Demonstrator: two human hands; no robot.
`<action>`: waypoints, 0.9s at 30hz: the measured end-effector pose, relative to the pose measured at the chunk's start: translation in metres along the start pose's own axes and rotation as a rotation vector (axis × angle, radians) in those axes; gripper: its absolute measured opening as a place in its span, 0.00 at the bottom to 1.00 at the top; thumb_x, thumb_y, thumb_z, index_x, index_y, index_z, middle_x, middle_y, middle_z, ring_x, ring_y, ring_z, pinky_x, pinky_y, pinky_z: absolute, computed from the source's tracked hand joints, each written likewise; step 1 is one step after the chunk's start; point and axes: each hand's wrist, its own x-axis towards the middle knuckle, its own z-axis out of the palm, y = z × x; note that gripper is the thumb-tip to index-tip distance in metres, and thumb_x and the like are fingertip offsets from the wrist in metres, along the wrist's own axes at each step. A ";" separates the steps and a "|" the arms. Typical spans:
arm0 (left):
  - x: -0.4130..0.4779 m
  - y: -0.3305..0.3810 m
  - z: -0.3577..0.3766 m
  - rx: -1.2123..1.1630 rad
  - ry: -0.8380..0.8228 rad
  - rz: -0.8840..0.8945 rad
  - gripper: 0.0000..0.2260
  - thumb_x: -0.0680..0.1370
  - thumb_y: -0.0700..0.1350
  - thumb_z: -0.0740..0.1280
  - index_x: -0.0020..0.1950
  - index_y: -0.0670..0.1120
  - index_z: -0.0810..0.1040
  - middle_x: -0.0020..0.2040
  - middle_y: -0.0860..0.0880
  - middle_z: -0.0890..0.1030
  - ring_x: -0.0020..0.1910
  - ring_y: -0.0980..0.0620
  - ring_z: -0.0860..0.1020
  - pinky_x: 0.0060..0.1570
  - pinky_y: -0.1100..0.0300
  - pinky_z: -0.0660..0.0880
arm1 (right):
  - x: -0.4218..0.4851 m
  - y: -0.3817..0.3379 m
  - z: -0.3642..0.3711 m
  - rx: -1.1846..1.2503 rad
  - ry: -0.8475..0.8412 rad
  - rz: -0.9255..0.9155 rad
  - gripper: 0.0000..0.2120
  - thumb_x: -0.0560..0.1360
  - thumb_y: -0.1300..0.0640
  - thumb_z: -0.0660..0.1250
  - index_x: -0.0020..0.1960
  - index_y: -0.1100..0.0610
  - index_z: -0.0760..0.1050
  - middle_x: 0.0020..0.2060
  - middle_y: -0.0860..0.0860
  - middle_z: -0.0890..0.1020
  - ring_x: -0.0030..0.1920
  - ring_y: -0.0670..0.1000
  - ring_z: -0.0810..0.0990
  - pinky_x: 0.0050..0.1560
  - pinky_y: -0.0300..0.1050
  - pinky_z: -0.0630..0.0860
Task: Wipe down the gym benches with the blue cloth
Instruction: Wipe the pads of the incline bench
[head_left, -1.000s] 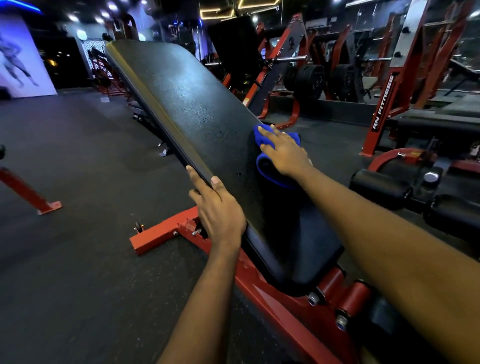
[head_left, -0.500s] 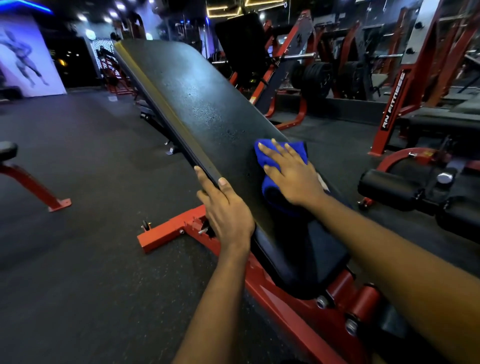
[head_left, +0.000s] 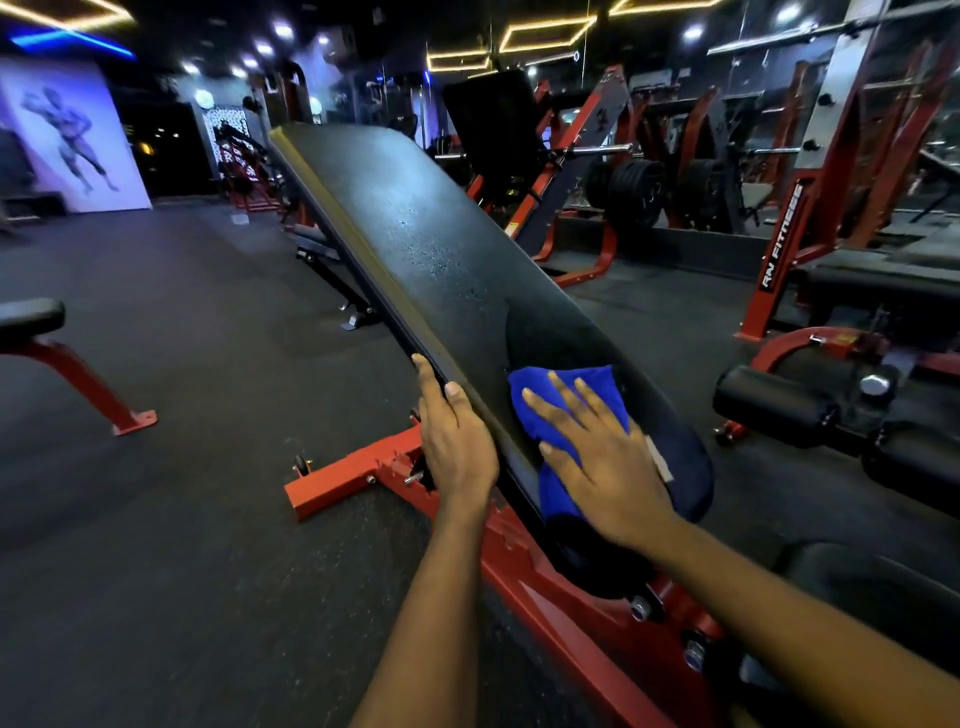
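The fingers (head_left: 558, 410) of the right hand (head_left: 602, 467) are straight and spread apart. They lie flat on a bright blue cloth (head_left: 571, 384) of soft fabric and press it down without curling round it. The blue cloth is bunched and sits on the lower part of a long, black, padded bench pad (head_left: 441, 249), close to the pad's near end; part of it goes under the palm and wrist. The bench pad is tilted, with its far end high and its near end low, and small drops shine on its surface above the cloth.

The left hand (head_left: 457, 447) rests against the left side edge of the pad, just beside the cloth but not touching it. Its two visible fingers (head_left: 430, 382) lie straight along this edge. The others are hidden behind the hand, so it cannot be told whether they hook under the pad. The pad stands on a red painted steel frame (head_left: 353, 478), which sits on the dark rubber floor (head_left: 182, 389).

To the right, well apart from the pad, there are black cylindrical foam rollers (head_left: 769, 397) on another red machine. Behind them a red upright post (head_left: 779, 239) bears the white letters "RN FITNESS". Black round weight plates (head_left: 636, 192) hang on a bar at the back. At the left edge a small black seat pad (head_left: 31, 317) stands on a red leg. Far behind it a pale wall poster (head_left: 67, 135) shows a drawn muscular figure.
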 end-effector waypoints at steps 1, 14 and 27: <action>0.004 -0.003 -0.004 -0.025 -0.023 0.012 0.22 0.85 0.44 0.52 0.80 0.50 0.56 0.76 0.46 0.66 0.72 0.46 0.66 0.64 0.63 0.61 | 0.012 -0.003 0.000 -0.011 -0.002 -0.001 0.25 0.80 0.39 0.47 0.77 0.36 0.55 0.78 0.39 0.55 0.79 0.47 0.52 0.72 0.58 0.62; 0.025 -0.012 -0.041 -0.127 -0.245 -0.103 0.22 0.83 0.38 0.53 0.73 0.58 0.66 0.37 0.46 0.76 0.27 0.50 0.73 0.25 0.58 0.74 | 0.059 -0.031 0.003 -0.028 -0.027 -0.084 0.25 0.80 0.41 0.51 0.77 0.36 0.57 0.78 0.41 0.58 0.78 0.48 0.54 0.73 0.56 0.61; 0.030 -0.002 -0.045 0.009 -0.184 -0.041 0.15 0.79 0.49 0.55 0.64 0.58 0.72 0.38 0.50 0.78 0.38 0.41 0.81 0.44 0.47 0.80 | 0.084 -0.047 0.003 0.004 -0.099 0.100 0.24 0.81 0.41 0.54 0.75 0.32 0.55 0.78 0.39 0.54 0.79 0.49 0.52 0.72 0.65 0.58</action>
